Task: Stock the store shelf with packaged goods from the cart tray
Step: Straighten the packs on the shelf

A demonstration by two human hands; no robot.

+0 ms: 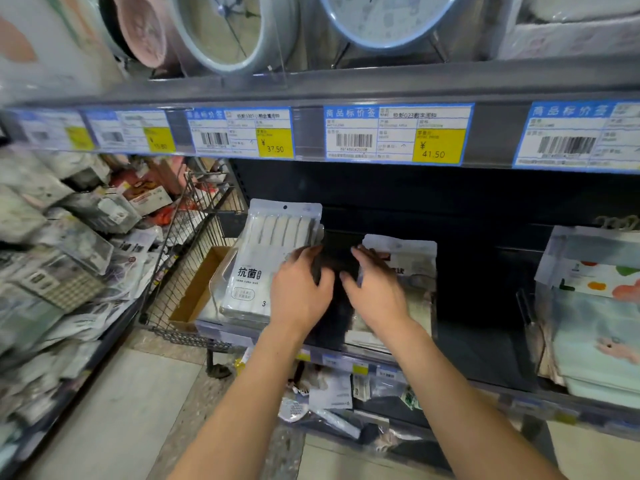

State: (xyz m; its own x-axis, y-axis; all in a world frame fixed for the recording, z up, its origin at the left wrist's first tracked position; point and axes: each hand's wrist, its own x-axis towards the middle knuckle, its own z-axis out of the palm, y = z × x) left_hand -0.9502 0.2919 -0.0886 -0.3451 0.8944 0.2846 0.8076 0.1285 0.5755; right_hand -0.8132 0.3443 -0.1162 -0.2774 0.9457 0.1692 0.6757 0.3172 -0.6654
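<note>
Left hand [301,289] and right hand [375,292] are gripping a dark item [337,252] on the shelf [485,341], fingers curling round it, beside a white package [256,265].

This is a retail shop aisle. Price tags [398,135] with barcodes and yellow boxes reading ¥37.50 and ¥41.50 line the shelf edge [498,133], wall clocks [228,29] stand above, and packaged goods [263,261] lie on the shelf below beside a wire cart [194,220]. More packets [79,237] crowd the left side.
</note>
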